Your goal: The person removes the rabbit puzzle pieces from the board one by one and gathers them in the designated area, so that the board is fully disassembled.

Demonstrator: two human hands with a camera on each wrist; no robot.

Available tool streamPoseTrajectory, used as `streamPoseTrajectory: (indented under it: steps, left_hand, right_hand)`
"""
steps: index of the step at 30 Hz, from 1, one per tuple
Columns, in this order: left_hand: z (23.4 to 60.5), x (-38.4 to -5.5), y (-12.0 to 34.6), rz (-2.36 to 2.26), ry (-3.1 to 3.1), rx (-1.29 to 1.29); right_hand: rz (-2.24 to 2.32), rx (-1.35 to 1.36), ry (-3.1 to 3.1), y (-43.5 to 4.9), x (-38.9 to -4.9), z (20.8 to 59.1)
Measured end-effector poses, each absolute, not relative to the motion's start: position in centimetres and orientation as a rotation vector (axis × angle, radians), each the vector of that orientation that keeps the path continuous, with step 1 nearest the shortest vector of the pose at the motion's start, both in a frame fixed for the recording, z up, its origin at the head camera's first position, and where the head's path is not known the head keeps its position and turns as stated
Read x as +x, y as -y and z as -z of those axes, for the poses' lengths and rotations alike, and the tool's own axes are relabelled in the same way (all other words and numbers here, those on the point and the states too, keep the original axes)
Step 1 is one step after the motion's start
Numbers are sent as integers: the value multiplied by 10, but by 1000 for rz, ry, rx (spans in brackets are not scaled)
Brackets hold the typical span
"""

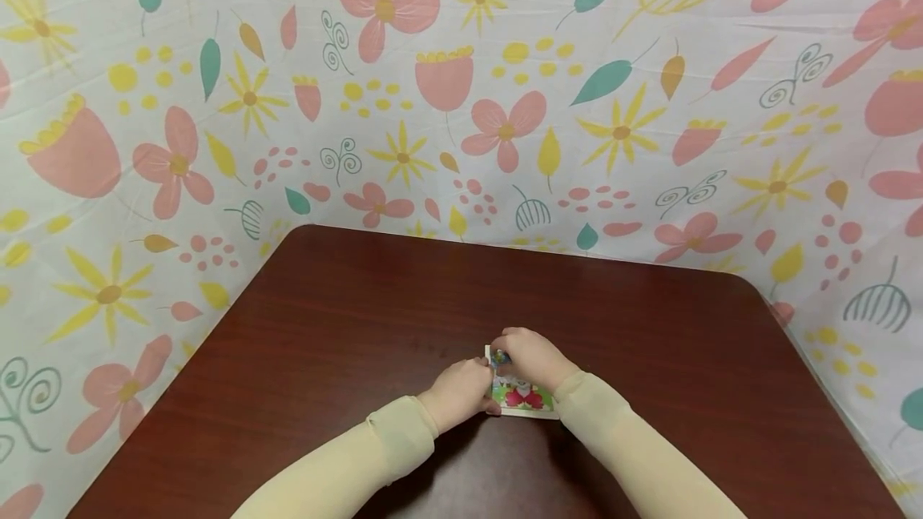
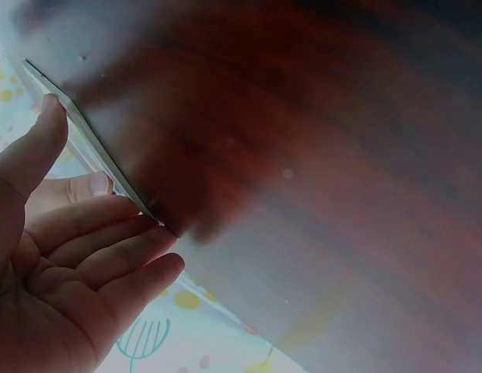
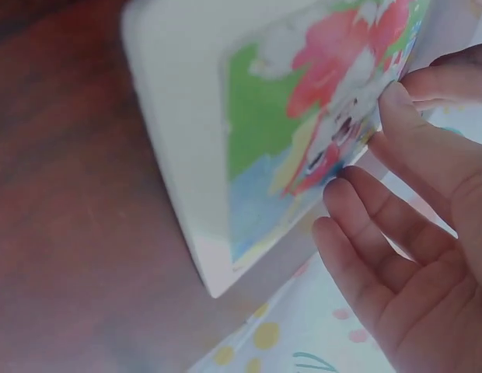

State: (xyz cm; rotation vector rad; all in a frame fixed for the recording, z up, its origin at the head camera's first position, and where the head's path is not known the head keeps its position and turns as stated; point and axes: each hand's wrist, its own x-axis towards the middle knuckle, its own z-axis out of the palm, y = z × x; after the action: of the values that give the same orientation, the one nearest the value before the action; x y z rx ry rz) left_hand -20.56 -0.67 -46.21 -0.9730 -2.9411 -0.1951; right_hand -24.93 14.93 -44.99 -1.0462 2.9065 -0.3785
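Observation:
A small picture board with a white border lies on the table, showing a white cartoon figure with red parts on green. My left hand holds its left edge, thumb by the near corner. In the left wrist view that hand's thumb touches the board's rim, the other fingers at its far end. My right hand reaches over the board's upper part, fingertips at the picture's upper left. In the right wrist view its thumb meets the picture; whether it pinches a loose piece is hidden.
The dark reddish-brown table has rounded far corners. A white cloth with pink, yellow and teal flowers hangs behind the table and along its sides.

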Motion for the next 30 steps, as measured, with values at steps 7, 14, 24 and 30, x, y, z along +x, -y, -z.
streamPoseTrajectory:
  steps: [7,14,24,30]
  left_hand:
    - [459,-204,6,175,2949,-983]
    - [460,-206,4,206,2964,-954]
    - [461,-206,2,196,2970,-948]
    - [461,-206,3,178,2975,-958]
  right_hand:
    - [273,-1024,-2903,-142,-252,448]
    - [309,-923,-2807,-140,-255,444]
    - [497,-786,-2688,-144,-258,446]
    - [634,-788,-2704,-154,-263,453]
